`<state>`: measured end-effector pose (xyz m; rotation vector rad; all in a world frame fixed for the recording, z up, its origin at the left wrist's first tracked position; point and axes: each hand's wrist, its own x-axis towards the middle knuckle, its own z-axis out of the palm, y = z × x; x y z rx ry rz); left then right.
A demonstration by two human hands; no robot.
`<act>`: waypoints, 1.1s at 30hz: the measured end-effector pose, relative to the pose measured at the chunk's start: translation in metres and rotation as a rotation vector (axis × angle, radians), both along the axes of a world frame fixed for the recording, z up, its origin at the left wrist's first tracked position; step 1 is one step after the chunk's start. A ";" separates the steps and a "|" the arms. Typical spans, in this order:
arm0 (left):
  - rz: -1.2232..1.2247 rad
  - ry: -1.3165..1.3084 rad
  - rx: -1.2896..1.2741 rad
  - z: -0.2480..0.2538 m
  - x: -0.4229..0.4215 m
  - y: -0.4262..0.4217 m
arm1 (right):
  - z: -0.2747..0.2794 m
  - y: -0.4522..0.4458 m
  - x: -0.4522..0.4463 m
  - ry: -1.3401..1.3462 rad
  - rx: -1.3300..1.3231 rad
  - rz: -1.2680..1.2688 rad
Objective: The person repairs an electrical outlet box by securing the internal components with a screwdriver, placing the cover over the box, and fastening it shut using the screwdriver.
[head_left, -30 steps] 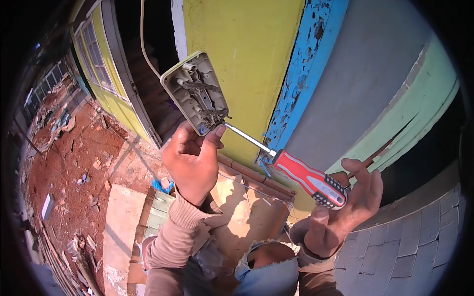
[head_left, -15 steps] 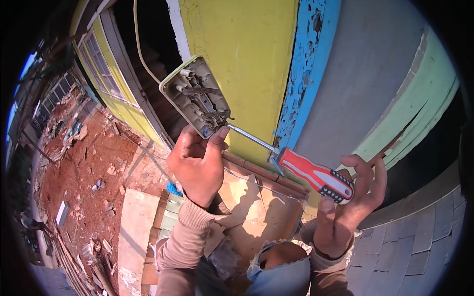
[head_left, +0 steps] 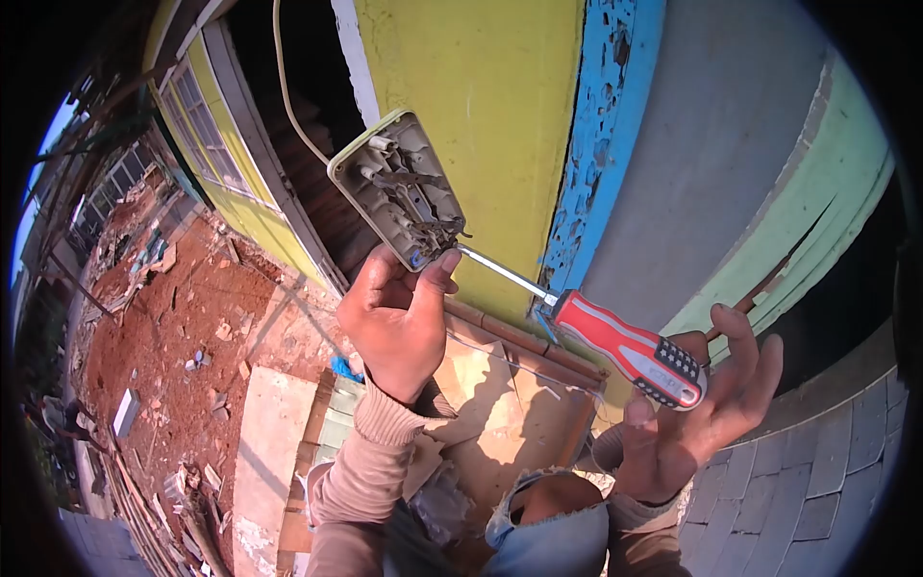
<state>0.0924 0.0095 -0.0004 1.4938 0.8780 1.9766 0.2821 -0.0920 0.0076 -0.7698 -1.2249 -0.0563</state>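
Observation:
My left hand is closed on the lower end of an open plastic extension socket box, thumb at its bottom corner. Wires and metal strips show inside, and a pale cable runs from its upper side. A screwdriver with a red, grey and star-patterned black handle points left; its shaft reaches the box's lower corner by my left thumb, where the tip is hard to make out. My right hand supports the handle's butt end between thumb and fingers, the outer fingers stretched away from it.
Ahead stands a yellow wall with a peeling blue post, beside a dark doorway. A wooden board lies below my hands near my knee. Red soil with rubble spreads left; grey paving lies right.
The box, screwdriver and both hands have shifted slightly right in view. The handle has rotated, and my right fingers are spread wider around its end.

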 end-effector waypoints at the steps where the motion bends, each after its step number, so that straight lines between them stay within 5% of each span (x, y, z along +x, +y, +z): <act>1: 0.007 0.005 0.005 0.001 0.000 0.000 | -0.002 -0.003 0.005 -0.052 -0.042 0.008; 12: 0.038 0.044 0.018 0.002 0.002 -0.003 | -0.011 -0.011 0.016 -0.191 -0.280 -0.076; 16: 0.012 -0.052 0.009 0.003 0.001 0.000 | -0.003 -0.003 0.007 -0.135 -0.162 0.049; 29: 0.043 0.010 -0.003 0.003 0.002 -0.004 | -0.014 -0.008 0.012 0.067 -0.366 0.101; 33: 0.021 -0.027 -0.012 0.001 0.001 -0.003 | -0.021 -0.005 0.015 0.033 -0.190 0.084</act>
